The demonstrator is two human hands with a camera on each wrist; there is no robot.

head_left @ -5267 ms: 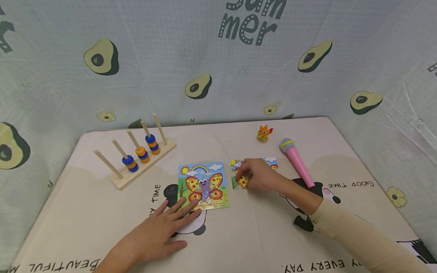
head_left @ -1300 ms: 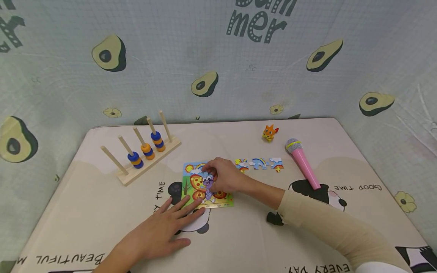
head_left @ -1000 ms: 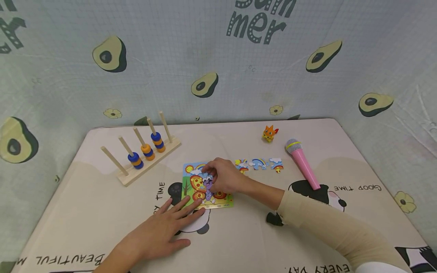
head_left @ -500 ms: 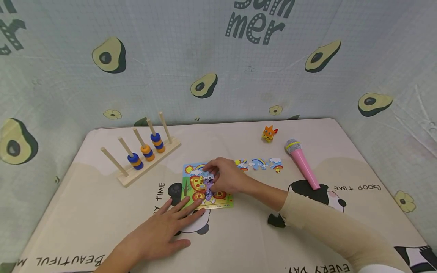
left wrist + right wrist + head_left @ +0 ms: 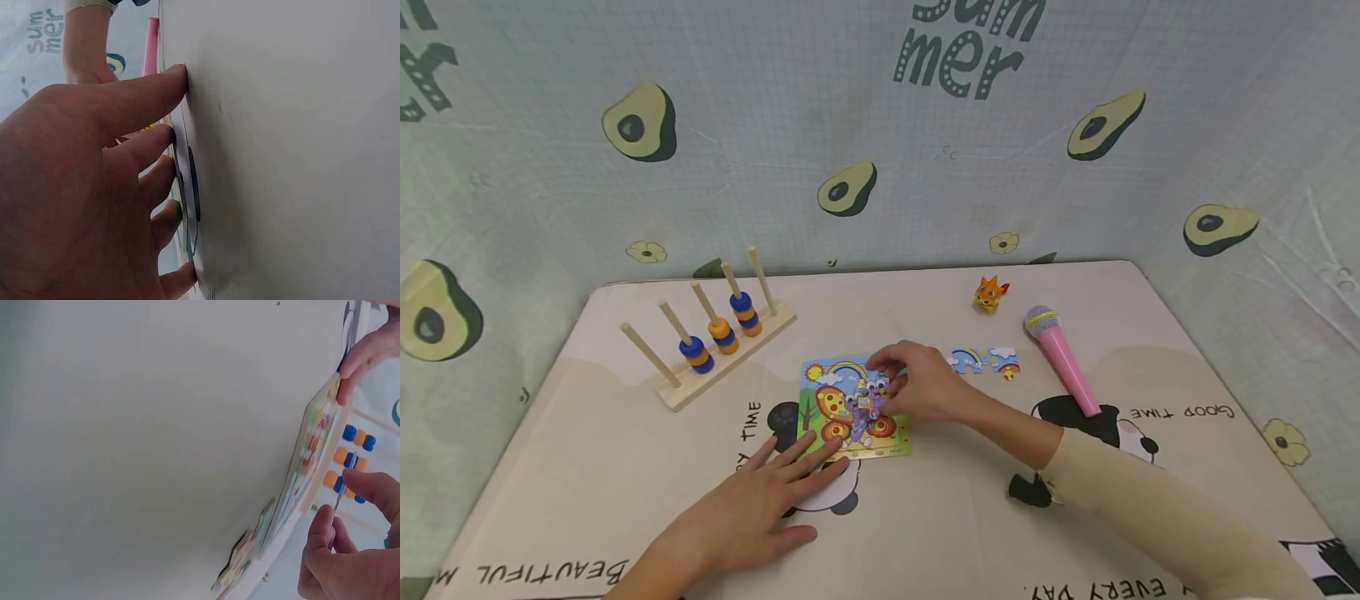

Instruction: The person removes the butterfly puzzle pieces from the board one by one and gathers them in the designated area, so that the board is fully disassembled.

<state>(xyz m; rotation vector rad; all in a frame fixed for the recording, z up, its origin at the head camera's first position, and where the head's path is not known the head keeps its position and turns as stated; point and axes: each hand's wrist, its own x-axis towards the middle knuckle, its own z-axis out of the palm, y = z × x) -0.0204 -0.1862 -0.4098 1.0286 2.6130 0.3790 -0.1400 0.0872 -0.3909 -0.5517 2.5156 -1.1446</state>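
One thin, purple-printed piece (image 5: 873, 393) between pinched right fingers (image 5: 322, 529), left fingers (image 5: 814, 481) spread on a bright butterfly board (image 5: 808, 400)

A square, flat puzzle board (image 5: 880, 454), printed in bright colours with a red-and-yellow-winged purple butterfly, a sun and a rainbow, lies face up on the table (image 5: 925, 525). The left hand (image 5: 745, 508) lies with its fingers spread, their tips at the board's lower left corner. Above the board's right half, the right hand (image 5: 928, 383) pinches a thin, flat purple jigsaw piece (image 5: 874, 392) bearing the butterfly's face; the right wrist view shows it nearly edge-on, apart from the board. Right of that hand, a blue rainbow jigsaw piece (image 5: 967, 361) lies just beside a blue-and-white jigsaw piece with a mushroom (image 5: 1005, 362).
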